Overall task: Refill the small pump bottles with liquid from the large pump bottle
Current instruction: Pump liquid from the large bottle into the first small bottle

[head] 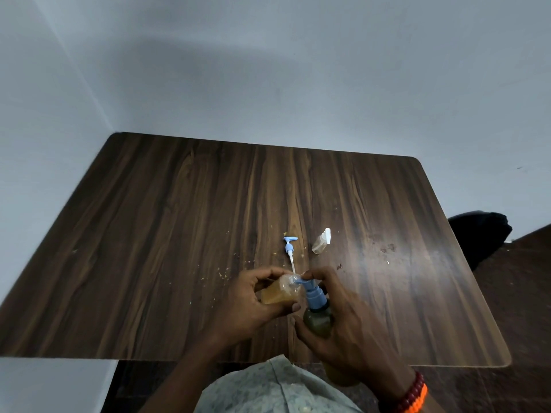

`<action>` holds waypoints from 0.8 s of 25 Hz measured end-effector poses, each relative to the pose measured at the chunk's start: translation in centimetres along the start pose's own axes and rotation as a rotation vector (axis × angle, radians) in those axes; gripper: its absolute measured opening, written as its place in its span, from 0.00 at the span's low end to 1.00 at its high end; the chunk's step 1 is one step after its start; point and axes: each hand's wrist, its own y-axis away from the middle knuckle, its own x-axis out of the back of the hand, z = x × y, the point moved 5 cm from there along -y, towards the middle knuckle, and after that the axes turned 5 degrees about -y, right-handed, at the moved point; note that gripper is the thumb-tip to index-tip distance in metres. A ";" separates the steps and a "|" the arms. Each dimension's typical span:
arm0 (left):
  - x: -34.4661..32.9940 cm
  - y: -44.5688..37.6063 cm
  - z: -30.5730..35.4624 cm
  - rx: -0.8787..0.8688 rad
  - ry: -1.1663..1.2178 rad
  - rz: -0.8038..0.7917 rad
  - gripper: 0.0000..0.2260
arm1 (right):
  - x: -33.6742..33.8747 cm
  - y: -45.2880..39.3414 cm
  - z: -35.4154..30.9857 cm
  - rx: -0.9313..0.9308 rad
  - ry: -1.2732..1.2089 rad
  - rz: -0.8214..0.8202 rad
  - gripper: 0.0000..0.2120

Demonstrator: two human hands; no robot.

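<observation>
1. While the left hand [253,296] grips a small clear amber-filled bottle [280,290], the right hand [343,317] holds the large green bottle [318,320], its forefinger on the blue pump head [310,289].
2. A loose blue pump [289,248] and a second small bottle [321,241] lie on the dark wooden table [179,234].

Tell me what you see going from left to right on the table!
Left hand holding a small bottle, then the loose blue pump, the big bottle in the right hand, and the small bottle lying down.
</observation>
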 end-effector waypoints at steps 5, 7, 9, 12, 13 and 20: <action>0.4 -0.2 0.4 -0.017 0.000 0.030 0.21 | -0.1 -0.1 0.4 -0.013 -0.031 0.007 0.30; 0.4 -0.4 0.3 -0.008 0.000 0.030 0.20 | -0.1 -0.1 0.5 -0.022 -0.031 0.010 0.30; 0.3 -0.4 0.2 -0.003 -0.022 0.022 0.19 | -0.1 -0.2 0.5 -0.023 -0.025 0.010 0.28; -0.1 -0.4 0.2 -0.001 -0.039 0.004 0.20 | -0.1 -0.4 0.5 -0.034 -0.050 0.027 0.25; -0.1 -0.4 0.2 0.001 -0.026 0.007 0.21 | -0.1 -0.4 0.4 -0.034 -0.050 0.032 0.27; 0.3 -0.6 0.5 -0.013 -0.021 0.017 0.22 | -0.1 -0.6 0.7 -0.044 -0.028 -0.012 0.29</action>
